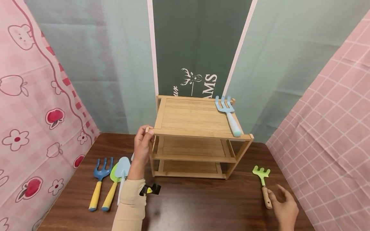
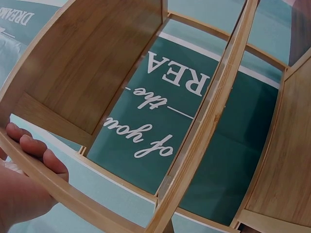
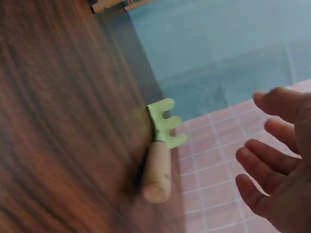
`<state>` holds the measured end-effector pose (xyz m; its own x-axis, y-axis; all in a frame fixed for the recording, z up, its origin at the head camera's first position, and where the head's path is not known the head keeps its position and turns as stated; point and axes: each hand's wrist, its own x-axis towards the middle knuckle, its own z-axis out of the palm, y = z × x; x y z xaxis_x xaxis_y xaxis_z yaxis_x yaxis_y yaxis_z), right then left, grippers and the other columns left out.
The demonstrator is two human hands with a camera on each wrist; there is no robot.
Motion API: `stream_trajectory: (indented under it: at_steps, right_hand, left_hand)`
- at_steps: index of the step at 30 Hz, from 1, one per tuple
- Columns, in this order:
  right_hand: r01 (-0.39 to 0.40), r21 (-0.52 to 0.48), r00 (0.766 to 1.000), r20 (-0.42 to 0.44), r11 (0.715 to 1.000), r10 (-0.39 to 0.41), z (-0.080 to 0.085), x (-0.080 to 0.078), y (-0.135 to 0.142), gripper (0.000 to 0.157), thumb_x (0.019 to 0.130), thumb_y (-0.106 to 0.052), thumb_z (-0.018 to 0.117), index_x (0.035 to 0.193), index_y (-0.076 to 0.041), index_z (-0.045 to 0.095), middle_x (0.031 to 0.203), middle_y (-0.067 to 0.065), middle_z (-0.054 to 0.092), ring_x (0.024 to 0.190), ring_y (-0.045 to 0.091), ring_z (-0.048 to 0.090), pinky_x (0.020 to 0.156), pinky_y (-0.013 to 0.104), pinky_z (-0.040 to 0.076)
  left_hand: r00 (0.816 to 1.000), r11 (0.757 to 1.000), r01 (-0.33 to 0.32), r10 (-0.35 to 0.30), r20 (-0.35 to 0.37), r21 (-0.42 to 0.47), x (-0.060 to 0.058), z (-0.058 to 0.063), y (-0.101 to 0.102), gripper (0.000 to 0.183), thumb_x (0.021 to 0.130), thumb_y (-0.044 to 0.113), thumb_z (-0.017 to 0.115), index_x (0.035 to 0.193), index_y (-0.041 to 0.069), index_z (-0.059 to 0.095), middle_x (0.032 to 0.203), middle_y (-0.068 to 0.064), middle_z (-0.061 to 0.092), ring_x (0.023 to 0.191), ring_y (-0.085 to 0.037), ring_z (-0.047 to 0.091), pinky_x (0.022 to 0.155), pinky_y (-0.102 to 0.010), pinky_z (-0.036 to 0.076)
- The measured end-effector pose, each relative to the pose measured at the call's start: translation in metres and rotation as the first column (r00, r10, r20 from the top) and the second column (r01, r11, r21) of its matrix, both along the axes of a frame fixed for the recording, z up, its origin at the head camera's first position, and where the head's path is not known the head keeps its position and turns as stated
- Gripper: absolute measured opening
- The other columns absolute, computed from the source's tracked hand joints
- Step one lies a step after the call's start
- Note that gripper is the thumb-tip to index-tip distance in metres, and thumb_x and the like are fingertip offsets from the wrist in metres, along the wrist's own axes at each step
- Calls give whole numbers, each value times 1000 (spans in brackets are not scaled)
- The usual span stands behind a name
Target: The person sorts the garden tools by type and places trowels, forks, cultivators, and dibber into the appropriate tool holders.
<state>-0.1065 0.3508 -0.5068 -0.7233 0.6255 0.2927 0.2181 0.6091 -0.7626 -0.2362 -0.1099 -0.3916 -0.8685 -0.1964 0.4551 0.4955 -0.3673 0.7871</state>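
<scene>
Head view: my left hand [image 1: 142, 142] clamps the wooden rack [image 1: 190, 117] at its near-left corner, likely to steady it; my right hand [image 1: 284, 207], fingers apart, hovers beside the green rake [image 1: 263, 183] on the table [image 1: 202, 205].

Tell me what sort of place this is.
Probably a small staged tabletop set-up indoors: a pink apple-print cloth and a green deer-print cloth hang beside and behind a wood-grain table, which bears a three-tier wooden shelf and garden tools such as the green hand rake.
</scene>
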Motion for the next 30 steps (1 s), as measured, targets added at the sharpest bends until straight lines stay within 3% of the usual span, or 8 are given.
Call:
stream_trajectory:
  at_steps: [3,5,8,13,18,23,30]
  right_hand:
    - [59,-81,998,-26,995,-61,-8,0,-2,49,80,-23,73,121,-2,59,107,19,63,76,-3,55,62,7,34]
    - [80,-129,997,2,988,-80,-12,0,-4,56,80,-26,73,128,-3,54,110,18,60,72,-13,44,63,6,32]
    - [71,-148,996,70,986,-61,-13,1,-7,71,82,-30,70,140,-3,38,122,24,52,82,-3,45,75,19,36]
    - [61,-197,993,112,979,-39,-16,0,-9,85,82,-30,70,147,-5,21,131,30,42,106,33,46,89,48,30]
    - [51,-235,991,131,971,-20,-19,1,-9,91,83,-30,69,148,-4,13,134,34,36,116,47,39,92,56,29]
    - [49,-243,984,180,969,-5,-24,0,-5,91,81,-34,70,146,2,16,131,38,35,117,52,36,93,58,28]
    - [11,-246,942,326,969,72,-35,1,5,99,79,-39,71,143,9,13,125,41,37,113,53,36,94,59,26]
  left_hand:
    - [1000,1000,1,-1,-1,-1,0,0,0,10,91,3,50,93,10,56,75,-6,45,65,-13,42,60,-25,36]
    - [1000,1000,1,-1,-2,-2,0,0,0,10,91,2,50,93,10,56,74,-5,45,65,-14,42,60,-26,35]
    - [1000,1000,0,0,-2,-5,0,0,-1,10,91,2,50,93,10,56,74,-4,45,66,-16,41,61,-28,35]
    - [1000,1000,-7,7,3,-7,0,0,-1,10,91,2,50,93,11,56,75,-6,45,66,-18,40,60,-28,35]
    - [1000,1000,-5,5,10,6,-1,-1,0,11,91,1,50,92,10,56,74,-7,44,65,-16,41,60,-27,35]
    - [1000,1000,-1,1,7,4,0,-1,0,11,90,1,50,92,11,56,74,-4,46,65,-11,42,59,-24,36]
    - [1000,1000,-1,1,8,-1,0,-1,0,11,91,2,50,93,11,56,75,-7,45,66,-11,42,60,-26,36]
